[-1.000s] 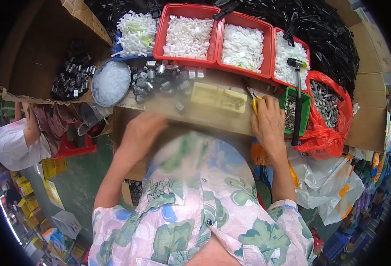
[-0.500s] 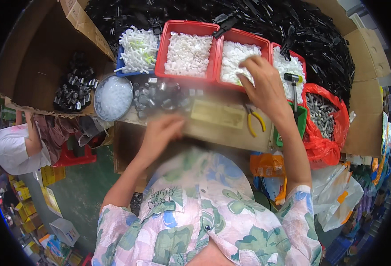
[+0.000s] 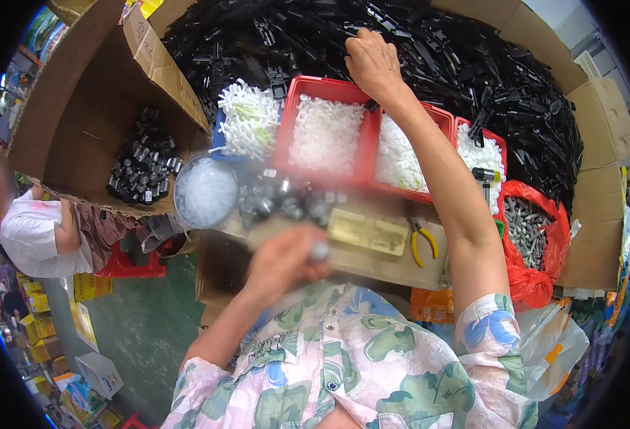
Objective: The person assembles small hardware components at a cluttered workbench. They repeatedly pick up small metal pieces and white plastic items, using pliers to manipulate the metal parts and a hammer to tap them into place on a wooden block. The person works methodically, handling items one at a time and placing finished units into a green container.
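My left hand (image 3: 283,263) is blurred above the bench's near edge, its fingers closed around a small silvery cylindrical piece (image 3: 320,252). Beyond the red bins, my right hand (image 3: 373,63) reaches into a heap of thin black plastic parts (image 3: 272,36). Its fingers curl downward, and whatever lies under them is hidden. My right forearm crosses over a red bin of white plastic pieces (image 3: 399,161). Another red bin (image 3: 281,146) of small white pieces stands left of it. Near my left hand, several silvery and black cylinders (image 3: 276,200) lie loose on the bench.
Yellow-handled pliers (image 3: 424,243) lie beside a pale yellow block (image 3: 367,232). A clear round bowl (image 3: 205,193) stands left, by a cardboard box (image 3: 72,143) holding more cylinders. At right are a hammer (image 3: 485,176) and a red plastic bag (image 3: 533,275) of grey screw-like parts. Someone in white sits far left.
My right hand has moved from the white pieces out to the black heap. The left hand now shows a silvery piece in its fingers. The whole view has shifted slightly.
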`<action>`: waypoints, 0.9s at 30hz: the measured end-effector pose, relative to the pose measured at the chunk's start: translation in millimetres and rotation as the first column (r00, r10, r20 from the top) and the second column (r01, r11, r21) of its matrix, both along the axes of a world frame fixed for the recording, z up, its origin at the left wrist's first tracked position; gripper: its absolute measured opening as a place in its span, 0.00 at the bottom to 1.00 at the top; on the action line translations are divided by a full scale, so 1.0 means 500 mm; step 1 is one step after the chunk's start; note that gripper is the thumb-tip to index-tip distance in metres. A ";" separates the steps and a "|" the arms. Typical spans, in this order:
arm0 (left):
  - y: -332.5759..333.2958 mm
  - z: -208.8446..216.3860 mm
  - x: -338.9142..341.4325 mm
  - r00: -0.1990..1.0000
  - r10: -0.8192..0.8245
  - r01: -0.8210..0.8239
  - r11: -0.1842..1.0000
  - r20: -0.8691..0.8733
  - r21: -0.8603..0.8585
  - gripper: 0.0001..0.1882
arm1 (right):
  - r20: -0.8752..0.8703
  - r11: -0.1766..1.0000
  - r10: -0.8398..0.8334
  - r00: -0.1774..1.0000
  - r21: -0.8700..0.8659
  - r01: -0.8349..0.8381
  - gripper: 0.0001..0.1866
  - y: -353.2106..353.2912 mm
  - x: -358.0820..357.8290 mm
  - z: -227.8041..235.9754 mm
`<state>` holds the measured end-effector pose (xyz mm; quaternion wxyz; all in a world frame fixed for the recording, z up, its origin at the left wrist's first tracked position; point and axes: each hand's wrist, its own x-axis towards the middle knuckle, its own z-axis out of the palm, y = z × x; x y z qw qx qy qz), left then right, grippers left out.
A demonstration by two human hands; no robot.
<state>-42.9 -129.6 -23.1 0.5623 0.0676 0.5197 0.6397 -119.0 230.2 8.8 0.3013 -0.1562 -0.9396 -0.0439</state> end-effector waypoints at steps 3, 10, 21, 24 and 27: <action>-0.006 0.002 -0.002 0.998 0.027 -0.027 1.000 -0.059 -0.004 0.18 | 0.076 1.000 -0.013 0.997 -0.018 0.015 0.05 -0.007 0.034 0.035; -0.019 0.003 -0.004 0.996 0.021 -0.020 1.000 -0.088 0.005 0.18 | 0.049 0.977 0.147 0.988 -0.161 -0.138 0.03 -0.062 0.290 0.105; 0.005 -0.024 0.018 0.994 0.067 -0.062 0.996 -0.085 0.058 0.15 | 0.159 0.857 0.488 0.858 -0.277 -0.435 0.17 -0.216 0.486 -0.005; 0.009 -0.025 0.024 0.993 0.080 -0.072 0.994 -0.092 0.082 0.16 | 0.152 0.814 0.540 0.828 -0.342 -0.469 0.18 -0.242 0.472 -0.011; 0.005 -0.028 0.024 0.991 0.096 -0.087 0.992 -0.092 0.090 0.17 | 0.126 0.803 0.527 0.840 -0.398 -0.444 0.17 -0.275 0.451 -0.026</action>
